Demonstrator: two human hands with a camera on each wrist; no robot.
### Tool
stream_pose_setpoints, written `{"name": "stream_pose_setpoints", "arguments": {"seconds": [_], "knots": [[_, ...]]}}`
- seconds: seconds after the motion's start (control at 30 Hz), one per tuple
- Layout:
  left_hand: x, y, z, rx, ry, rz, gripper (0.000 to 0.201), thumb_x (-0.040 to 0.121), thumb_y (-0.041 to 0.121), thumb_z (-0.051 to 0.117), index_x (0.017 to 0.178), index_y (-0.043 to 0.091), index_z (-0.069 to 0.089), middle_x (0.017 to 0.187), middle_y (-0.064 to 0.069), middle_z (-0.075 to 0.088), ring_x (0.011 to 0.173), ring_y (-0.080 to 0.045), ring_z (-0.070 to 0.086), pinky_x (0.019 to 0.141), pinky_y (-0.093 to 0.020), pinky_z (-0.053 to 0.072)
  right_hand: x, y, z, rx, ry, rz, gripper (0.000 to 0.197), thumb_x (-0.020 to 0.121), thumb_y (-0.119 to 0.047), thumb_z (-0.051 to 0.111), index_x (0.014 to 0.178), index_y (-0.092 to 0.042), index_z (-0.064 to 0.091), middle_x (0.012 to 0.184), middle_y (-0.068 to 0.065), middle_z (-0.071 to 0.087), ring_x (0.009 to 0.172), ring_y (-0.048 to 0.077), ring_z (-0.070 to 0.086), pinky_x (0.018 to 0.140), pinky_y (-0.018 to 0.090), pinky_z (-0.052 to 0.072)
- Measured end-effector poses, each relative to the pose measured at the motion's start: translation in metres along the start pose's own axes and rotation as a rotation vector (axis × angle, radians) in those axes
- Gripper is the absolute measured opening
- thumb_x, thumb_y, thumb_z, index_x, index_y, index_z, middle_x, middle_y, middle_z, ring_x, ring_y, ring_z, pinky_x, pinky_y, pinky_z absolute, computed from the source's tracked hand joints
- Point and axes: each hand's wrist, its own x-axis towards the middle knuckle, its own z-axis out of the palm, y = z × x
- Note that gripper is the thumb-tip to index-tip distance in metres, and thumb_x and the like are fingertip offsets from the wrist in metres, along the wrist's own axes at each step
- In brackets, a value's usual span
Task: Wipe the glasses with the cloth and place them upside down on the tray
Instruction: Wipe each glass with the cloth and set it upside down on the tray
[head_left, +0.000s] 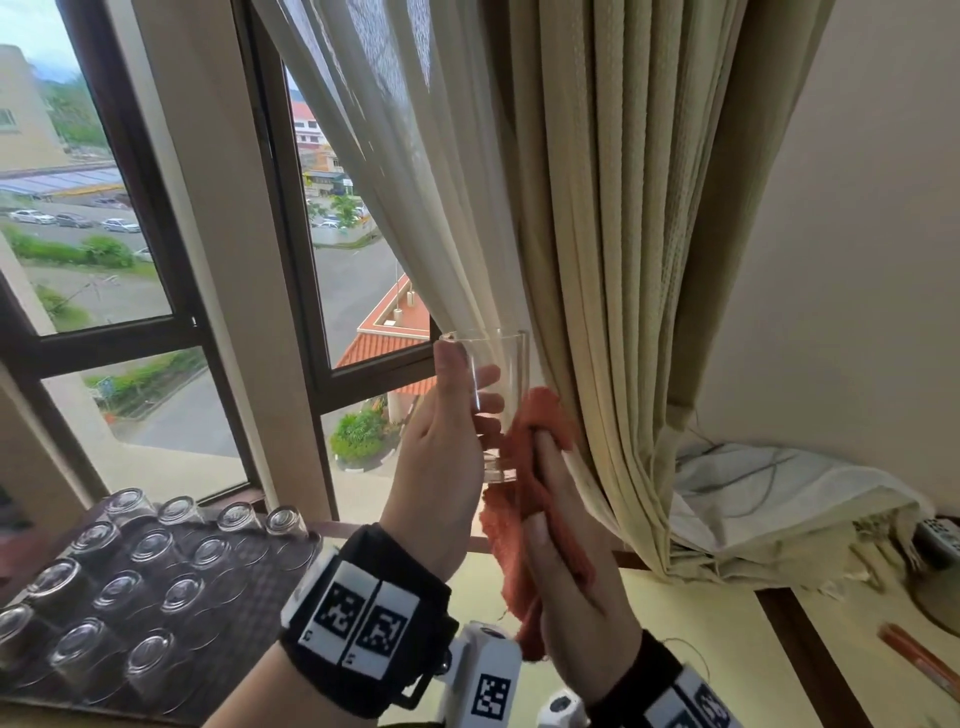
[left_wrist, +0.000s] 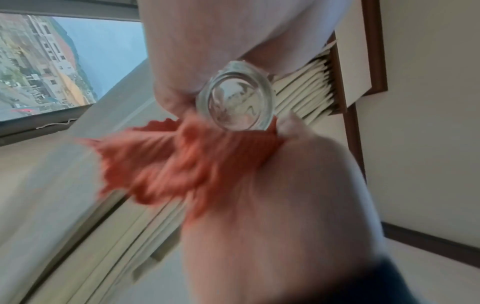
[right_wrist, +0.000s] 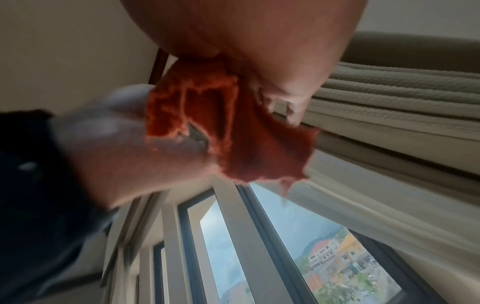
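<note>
Step in hand: wiping; the person holds one glass (head_left: 491, 405) upright in the air, mouth up, in front of the curtain (head_left: 613, 260).
Left hand (head_left: 441, 457): fingers curled round the glass wall, thumb lying up the near side to the rim; the thick base shows below the fingers in the left wrist view.
Right hand (head_left: 566, 561): fingers fairly straight, pinching the orange cloth (head_left: 524, 525) with the thumb and pressing it against the glass's lower wall and base, just right of the left fingers.
Cloth: bunched at the fingertips, loose tail hanging below the palm.
Next move, as judged: finish rubbing the wall, turn the glass mouth-down, and carry it down-left to the tray (head_left: 270, 577).
Tray: dark, holding rows of upturned glasses (head_left: 156, 551); bare mat remains on its right side, nearest the left wrist.
Edges: curtain folds almost touch the right fingertips; the window frame (head_left: 291, 260) stands beyond the left fingers.
Room: open air below both hands toward the tray.
</note>
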Motion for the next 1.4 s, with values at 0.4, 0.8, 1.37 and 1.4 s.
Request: {"name": "stream_pose_setpoints", "arguments": {"seconds": [0.4, 0.8, 1.37, 1.4], "knots": [[0.0, 0.007, 0.011, 0.019, 0.065, 0.002, 0.128, 0.049, 0.11, 0.057, 0.137, 0.018, 0.058, 0.121, -0.009, 0.074, 0.114, -0.025, 0.074, 0.105, -0.051, 0.057, -0.006, 0.0, -0.005, 0.063, -0.048, 0.105, 0.056, 0.103, -0.066, 0.042, 0.157, -0.057, 0.032, 0.123, -0.005, 0.065, 0.121, -0.003, 0.043, 0.107, 0.049, 0.044], [-0.019, -0.002, 0.026, -0.04, -0.012, -0.04, 0.071, 0.097, 0.072, 0.043, 0.125, 0.014, 0.071, 0.114, -0.006, 0.08, 0.11, -0.02, 0.076, 0.104, -0.045, 0.059, 0.042, -0.007, -0.023, 0.005, 0.166, 0.062, 0.059, 0.11, -0.047, 0.044, 0.164, -0.028, 0.032, 0.163, 0.0, 0.046, 0.146, 0.015, 0.045, 0.123, 0.034, 0.033], [-0.014, -0.006, 0.027, 0.0, -0.036, -0.018, 0.067, 0.099, 0.075, 0.034, 0.119, 0.025, 0.074, 0.111, -0.004, 0.079, 0.107, -0.028, 0.076, 0.095, -0.048, 0.062, 0.041, -0.016, -0.017, 0.019, 0.139, -0.047, 0.054, 0.113, -0.031, 0.035, 0.165, -0.016, 0.028, 0.164, -0.012, 0.042, 0.143, 0.006, 0.051, 0.111, 0.032, 0.05], [-0.012, -0.006, 0.025, -0.02, -0.019, -0.033, 0.057, 0.103, 0.071, 0.036, 0.115, 0.031, 0.076, 0.113, -0.003, 0.079, 0.109, -0.028, 0.075, 0.099, -0.05, 0.06, 0.037, -0.017, -0.016, -0.059, 0.079, -0.095, 0.056, 0.114, -0.035, 0.034, 0.166, -0.016, 0.026, 0.17, -0.011, 0.032, 0.154, 0.015, 0.037, 0.12, 0.046, 0.043]]}}
